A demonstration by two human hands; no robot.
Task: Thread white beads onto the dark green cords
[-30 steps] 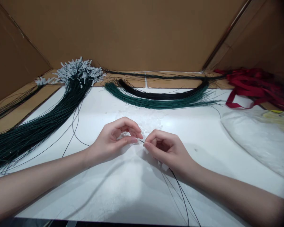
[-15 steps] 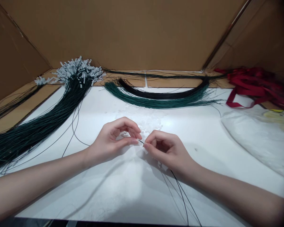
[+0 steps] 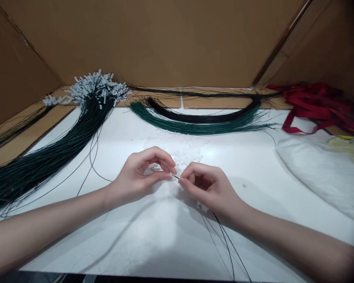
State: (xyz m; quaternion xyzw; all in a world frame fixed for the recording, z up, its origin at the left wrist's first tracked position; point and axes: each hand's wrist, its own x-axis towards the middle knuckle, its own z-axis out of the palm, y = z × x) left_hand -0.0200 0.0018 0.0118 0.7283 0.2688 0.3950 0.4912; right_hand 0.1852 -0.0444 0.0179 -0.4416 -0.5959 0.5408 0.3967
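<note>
My right hand (image 3: 208,184) pinches the tip of a thin dark cord (image 3: 224,239) that trails back toward me over the white table (image 3: 171,232). My left hand (image 3: 141,175) is closed in a pinch right against that cord tip, thumb and fingers together on something too small to make out, perhaps a bead. Just beyond both hands lies a scatter of small clear beads (image 3: 183,151).
A thick bundle of dark green cords with white beaded ends (image 3: 76,114) runs along the left. Green and black cord bundles (image 3: 200,120) curve across the back. Red ribbon (image 3: 318,106) lies at the back right, a clear plastic bag (image 3: 321,173) at the right. Cardboard walls enclose the table.
Barely anything: my left fingers have closed a touch nearer the cord tip; both hands stay in place.
</note>
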